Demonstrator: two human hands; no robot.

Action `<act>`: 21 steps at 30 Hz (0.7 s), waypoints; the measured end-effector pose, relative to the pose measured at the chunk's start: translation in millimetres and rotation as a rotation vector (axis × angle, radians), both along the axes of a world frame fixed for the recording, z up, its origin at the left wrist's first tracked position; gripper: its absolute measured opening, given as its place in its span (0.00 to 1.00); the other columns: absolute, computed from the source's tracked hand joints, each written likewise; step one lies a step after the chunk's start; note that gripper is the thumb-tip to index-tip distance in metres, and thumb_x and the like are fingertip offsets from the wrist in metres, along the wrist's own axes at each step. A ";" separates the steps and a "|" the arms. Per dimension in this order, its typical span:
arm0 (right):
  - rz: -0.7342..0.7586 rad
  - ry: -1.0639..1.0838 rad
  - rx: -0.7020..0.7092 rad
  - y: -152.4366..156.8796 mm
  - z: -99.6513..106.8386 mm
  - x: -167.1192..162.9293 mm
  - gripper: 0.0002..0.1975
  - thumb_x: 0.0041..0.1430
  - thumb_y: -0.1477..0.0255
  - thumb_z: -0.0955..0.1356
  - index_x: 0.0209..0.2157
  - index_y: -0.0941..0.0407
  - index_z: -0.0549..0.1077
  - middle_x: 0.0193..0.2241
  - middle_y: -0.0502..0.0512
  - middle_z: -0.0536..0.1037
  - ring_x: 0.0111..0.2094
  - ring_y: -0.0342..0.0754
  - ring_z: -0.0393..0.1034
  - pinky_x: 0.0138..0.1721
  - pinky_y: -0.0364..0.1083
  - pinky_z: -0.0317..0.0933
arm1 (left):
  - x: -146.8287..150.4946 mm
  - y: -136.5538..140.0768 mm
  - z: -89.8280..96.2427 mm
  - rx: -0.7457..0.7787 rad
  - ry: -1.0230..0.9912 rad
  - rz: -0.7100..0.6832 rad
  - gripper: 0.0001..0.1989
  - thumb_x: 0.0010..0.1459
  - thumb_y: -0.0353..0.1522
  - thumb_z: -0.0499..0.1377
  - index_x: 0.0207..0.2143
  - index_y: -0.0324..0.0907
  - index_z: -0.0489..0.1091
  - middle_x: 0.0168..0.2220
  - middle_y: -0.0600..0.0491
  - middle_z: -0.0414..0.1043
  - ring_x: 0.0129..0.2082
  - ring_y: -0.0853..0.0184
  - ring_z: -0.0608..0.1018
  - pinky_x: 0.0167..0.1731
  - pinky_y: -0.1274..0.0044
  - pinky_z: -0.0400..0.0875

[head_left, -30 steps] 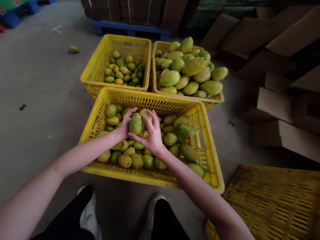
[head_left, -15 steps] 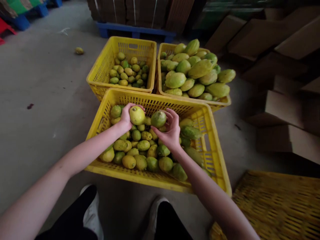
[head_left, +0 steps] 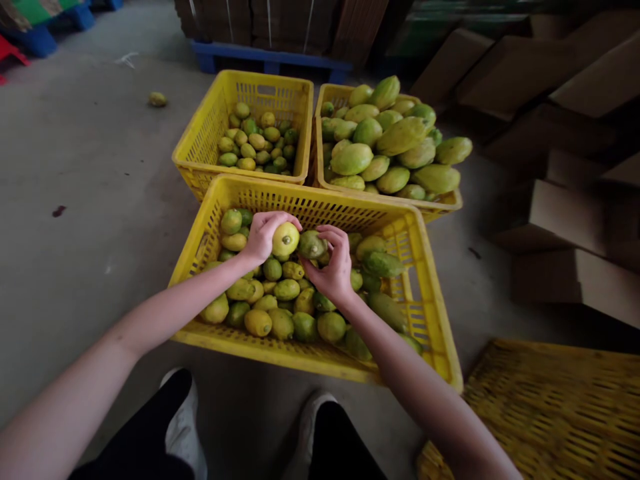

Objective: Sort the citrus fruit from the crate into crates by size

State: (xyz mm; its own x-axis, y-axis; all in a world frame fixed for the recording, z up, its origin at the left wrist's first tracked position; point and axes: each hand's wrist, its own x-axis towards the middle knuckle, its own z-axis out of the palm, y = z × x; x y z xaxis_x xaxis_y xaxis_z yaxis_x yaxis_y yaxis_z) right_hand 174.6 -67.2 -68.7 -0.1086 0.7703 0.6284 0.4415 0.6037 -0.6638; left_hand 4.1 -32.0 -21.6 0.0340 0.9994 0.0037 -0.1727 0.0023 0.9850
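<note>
Just above the middle of the frame I see 2 bare hands over the front crate (head_left: 443,333), each with 1 fruit. The left hand (head_left: 263,237) curls round a yellow fruit (head_left: 286,239) from its left and top, fingers closed on it, the stem end facing me. The right hand (head_left: 336,263) has a green fruit (head_left: 313,245) pinched between the thumb below and the fingers above, its end also turned my way. The 2 fruits sit side by side near the crate's far wall; I can't tell whether they touch. Under the hands, loose fruit (head_left: 287,289) in greens and yellows covers the crate's bottom, with longer green ones toward its right end. Behind it, at upper centre, stand 2 more crates: the left one (head_left: 193,137) holds small fruit (head_left: 257,141), low inside, while the right one (head_left: 440,205) is heaped above its rim with big fruit (head_left: 401,137). A stray fruit (head_left: 157,99) lies on the floor (head_left: 100,267) at upper left. A blue pallet (head_left: 273,60) bears brown stacks at the top, and cartons (head_left: 560,217) crowd the dim right side. At bottom centre, 2 pale shoes (head_left: 184,430) stand before the crate.
</note>
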 end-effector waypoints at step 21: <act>-0.014 -0.065 0.005 -0.6 -3.2 3.7 0.25 0.51 0.76 0.71 0.49 0.47 0.62 0.51 0.59 0.73 0.52 0.60 0.71 0.54 0.65 0.66 | 1.6 -1.7 3.6 -0.064 -0.029 -0.053 0.17 0.57 0.31 0.57 0.18 0.43 0.77 0.25 0.51 0.77 0.35 0.59 0.79 0.44 0.72 0.70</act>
State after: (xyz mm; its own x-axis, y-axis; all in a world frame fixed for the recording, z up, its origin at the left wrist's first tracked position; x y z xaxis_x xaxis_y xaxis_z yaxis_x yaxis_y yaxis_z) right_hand 178.3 -67.8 -72.0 -0.1389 0.7692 0.6238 0.4918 0.6003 -0.6307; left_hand 5.7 -33.7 -18.0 0.0876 0.9944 -0.0588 -0.1991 0.0753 0.9771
